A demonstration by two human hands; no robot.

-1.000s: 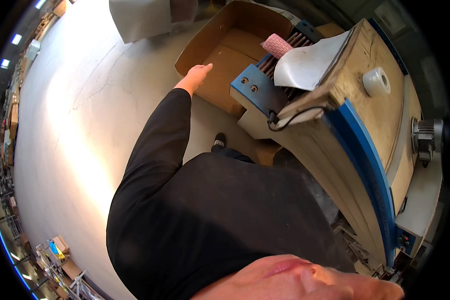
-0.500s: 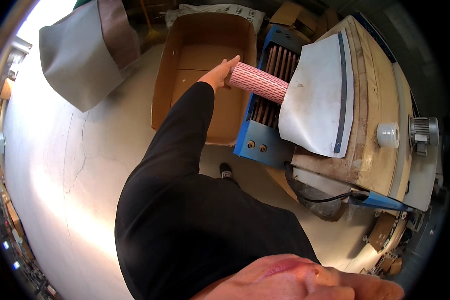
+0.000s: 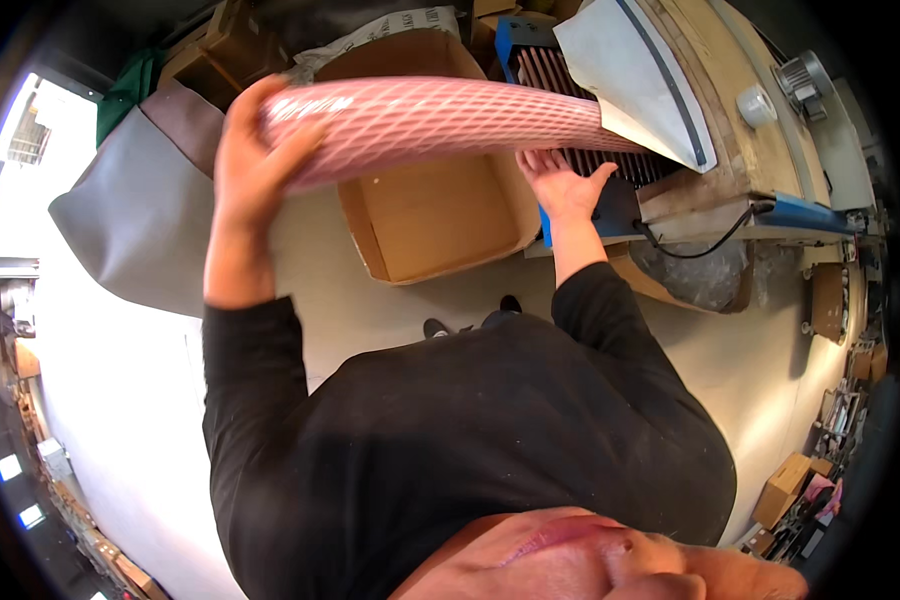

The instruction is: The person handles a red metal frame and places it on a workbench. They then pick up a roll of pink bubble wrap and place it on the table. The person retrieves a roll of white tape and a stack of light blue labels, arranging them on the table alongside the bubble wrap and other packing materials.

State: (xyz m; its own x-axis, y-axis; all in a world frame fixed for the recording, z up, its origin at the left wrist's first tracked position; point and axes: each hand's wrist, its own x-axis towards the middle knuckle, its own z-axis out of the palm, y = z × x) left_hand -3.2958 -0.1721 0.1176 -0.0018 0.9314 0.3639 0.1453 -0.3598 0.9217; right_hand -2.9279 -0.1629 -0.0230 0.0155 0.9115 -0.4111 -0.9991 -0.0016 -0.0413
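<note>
Pink lattice-patterned roll (image 3: 440, 118) between left hand (image 3: 242, 175) and white flap (image 3: 638, 85)

Nearest are the person's black sleeves (image 3: 255, 375), one leading up to each hand. The left hand's grip is clamped on the roll's left end, thumb across the near side. The right hand (image 3: 565, 190) is palm up beneath the roll toward its other end, its grip apart with the fingers spread; whether the fingertips touch the roll, I cannot tell. The roll stretches crosswise above an open cardboard box (image 3: 445, 220) on the floor, and its right end lies partly under the flap, over dark slats (image 3: 542, 72). Beyond the right hand, a black cable (image 3: 710, 252) loops below a wooden counter (image 3: 735, 150), which carries a white spool (image 3: 757, 106). An electric motor (image 3: 802, 85) sits past the spool. At far left a grey sheet (image 3: 135, 220) hangs in a fold; behind the box lies a white printed sack (image 3: 382, 40).
</note>
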